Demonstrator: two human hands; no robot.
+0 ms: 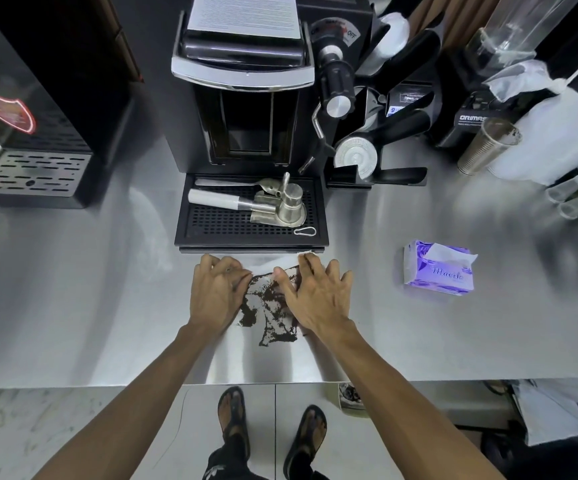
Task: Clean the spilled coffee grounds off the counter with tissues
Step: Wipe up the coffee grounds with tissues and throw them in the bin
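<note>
Both hands lay flat on the counter (73,306), fingers spread, gripping nothing: left hand (216,292), right hand (315,296). They bracketed the coffee grounds (270,313), apparently pressing a tissue (263,263) over the far edge to corral them. Tissue pack (438,268), right, had one sheet protruding.

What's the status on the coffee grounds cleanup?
Both hands, left and right, flat on a tissue. Coffee grounds uncleared between them. Tissue pack right. Nothing blocking.
</note>
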